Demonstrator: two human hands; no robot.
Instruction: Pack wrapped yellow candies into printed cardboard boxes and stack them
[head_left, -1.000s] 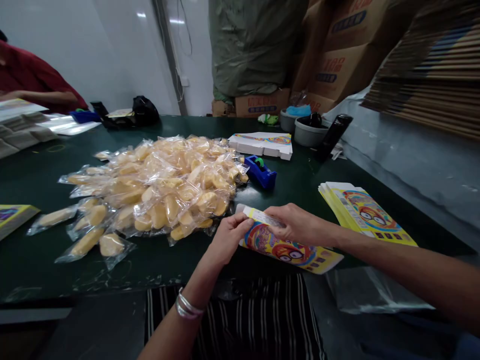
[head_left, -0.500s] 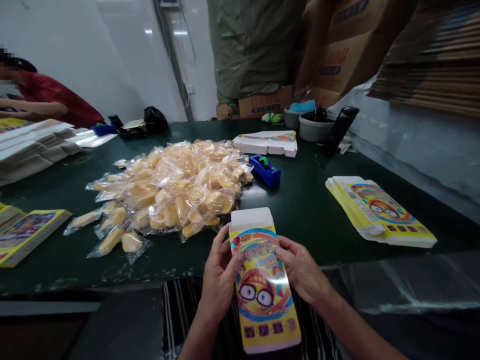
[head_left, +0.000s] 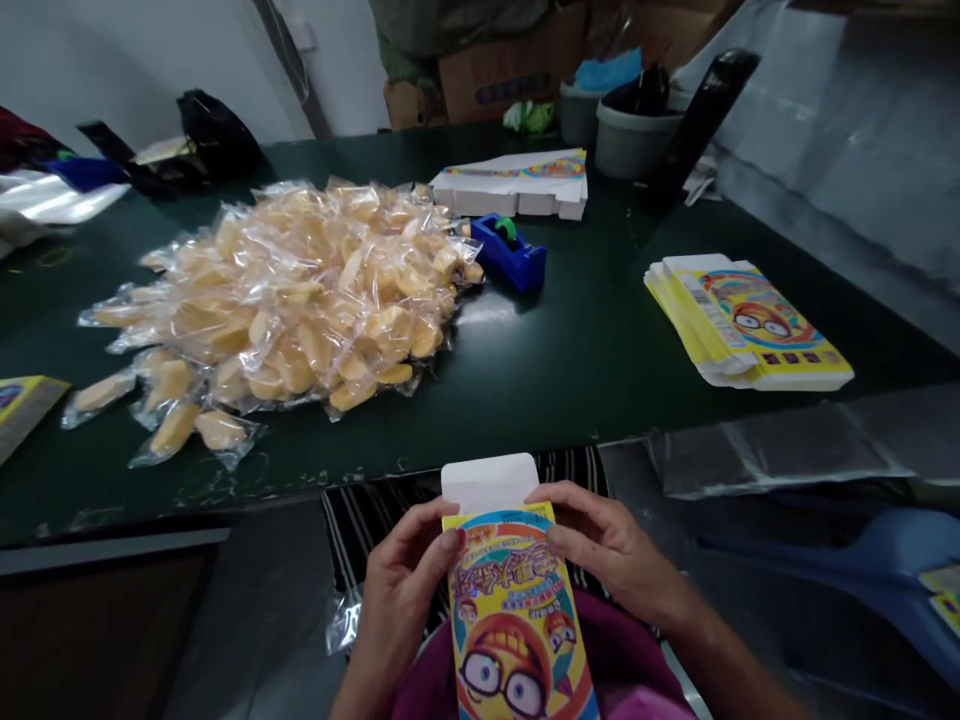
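Observation:
Both hands hold a yellow cardboard box (head_left: pixel 510 610) printed with a cartoon face in glasses, low over my lap. Its white top flap (head_left: pixel 491 483) stands up at the far end. My left hand (head_left: pixel 409 575) grips the left edge near the top, thumb on the front. My right hand (head_left: pixel 607 550) grips the upper right edge, thumb on the front and index finger by the flap. Beyond the box, on the dark green table (head_left: pixel 570 390), lies a heap of yellowish pieces in clear plastic wrappers (head_left: pixel 300 300).
A blue tape dispenser (head_left: pixel 512 255) stands right of the heap, before a stack of white cartons (head_left: pixel 517 185). Flattened yellow boxes (head_left: pixel 750 325) lie at the right. Grey tubs (head_left: pixel 637 135) stand at the back. A blue stool (head_left: pixel 885 560) is low on the right.
The view has tilted down and shifted right. The box has come closer to my body, below the table edge, and both hands have moved to its top edges.

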